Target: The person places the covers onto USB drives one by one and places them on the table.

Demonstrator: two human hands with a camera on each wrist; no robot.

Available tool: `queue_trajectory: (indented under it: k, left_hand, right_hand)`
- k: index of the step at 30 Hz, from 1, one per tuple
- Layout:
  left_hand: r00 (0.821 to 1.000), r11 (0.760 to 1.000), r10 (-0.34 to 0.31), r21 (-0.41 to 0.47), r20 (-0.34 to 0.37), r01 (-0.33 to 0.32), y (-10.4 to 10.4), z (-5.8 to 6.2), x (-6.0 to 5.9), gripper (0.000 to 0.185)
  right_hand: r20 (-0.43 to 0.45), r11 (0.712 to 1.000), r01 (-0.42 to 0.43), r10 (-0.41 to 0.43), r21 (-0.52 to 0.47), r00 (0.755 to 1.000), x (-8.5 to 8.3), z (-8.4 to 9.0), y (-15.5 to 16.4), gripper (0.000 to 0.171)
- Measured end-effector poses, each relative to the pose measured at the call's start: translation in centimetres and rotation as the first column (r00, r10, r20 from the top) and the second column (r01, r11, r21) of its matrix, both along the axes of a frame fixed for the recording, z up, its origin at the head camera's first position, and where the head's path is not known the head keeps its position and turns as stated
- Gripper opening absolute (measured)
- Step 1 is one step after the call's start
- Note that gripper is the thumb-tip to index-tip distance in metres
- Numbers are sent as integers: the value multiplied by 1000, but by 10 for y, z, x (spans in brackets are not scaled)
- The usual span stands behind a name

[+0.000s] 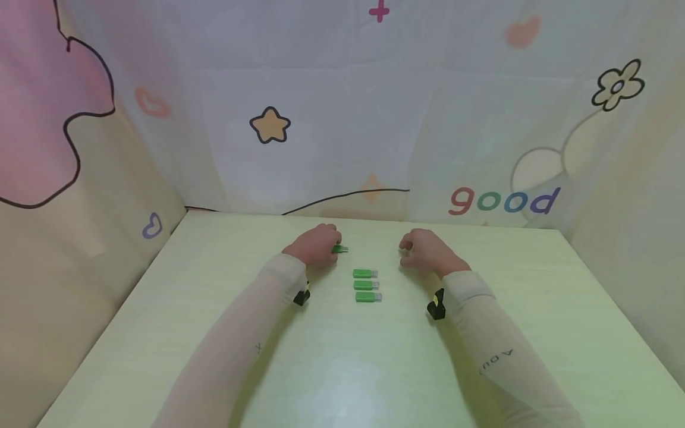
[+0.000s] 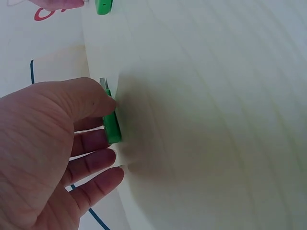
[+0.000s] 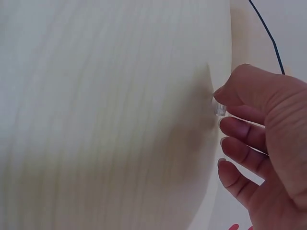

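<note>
My left hand (image 1: pixel 316 244) rests on the pale table (image 1: pixel 342 368) and pinches a green USB stick (image 1: pixel 339 249) between thumb and fingers. In the left wrist view the stick (image 2: pixel 112 127) lies against the tabletop, its metal plug poking out past the thumb of my left hand (image 2: pixel 48 143). My right hand (image 1: pixel 425 251) sits curled a little to the right. In the right wrist view, thumb and forefinger of that hand (image 3: pixel 268 143) pinch a small clear cap (image 3: pixel 220 109). Three more green USB sticks (image 1: pixel 366 285) lie in a column between my hands.
Printed fabric walls (image 1: pixel 342 119) close the table in at the back and on both sides. Both forearms wear beige sleeves, each with a black wrist camera (image 1: pixel 436 304). One of the loose sticks (image 2: pixel 103 6) shows at the top of the left wrist view.
</note>
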State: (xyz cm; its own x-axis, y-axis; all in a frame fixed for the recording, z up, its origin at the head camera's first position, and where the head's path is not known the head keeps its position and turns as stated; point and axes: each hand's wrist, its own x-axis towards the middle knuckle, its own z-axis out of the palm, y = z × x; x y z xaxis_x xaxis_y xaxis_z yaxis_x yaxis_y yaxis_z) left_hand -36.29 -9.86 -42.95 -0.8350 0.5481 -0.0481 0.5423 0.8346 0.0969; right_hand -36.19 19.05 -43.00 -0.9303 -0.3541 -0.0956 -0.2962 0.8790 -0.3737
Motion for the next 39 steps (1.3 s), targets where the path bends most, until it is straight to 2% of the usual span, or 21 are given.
queue_trajectory:
  k: [10,19,24,28,33,39]
  left_hand:
    - [1000,1000,8,28,16,-8,0,-7,-4,9]
    - [999,998,16,59,30,-18,-3,-10,-5,12]
    - [999,999,29,44,32,-31,-3,-9,-4,13]
    - [999,998,41,39,33,-43,-3,-8,-3,11]
    - [998,998,51,43,44,-52,-4,-5,-2,7]
    - [997,998,46,47,58,-48,-5,-4,-2,4]
  right_hand:
    - [53,999,33,-34,18,998,-2,-1,0,18]
    - [64,1000,23,-23,2,998,0,-2,4,13]
    - [55,1000,10,-10,-3,998,1,-1,6,9]
    - [40,1000,9,-9,-5,999,3,0,7,11]
    - [-5,999,13,-13,-35,1000,3,-1,8,13]
    - [-25,991,31,-34,-131,999,6,-1,8,7]
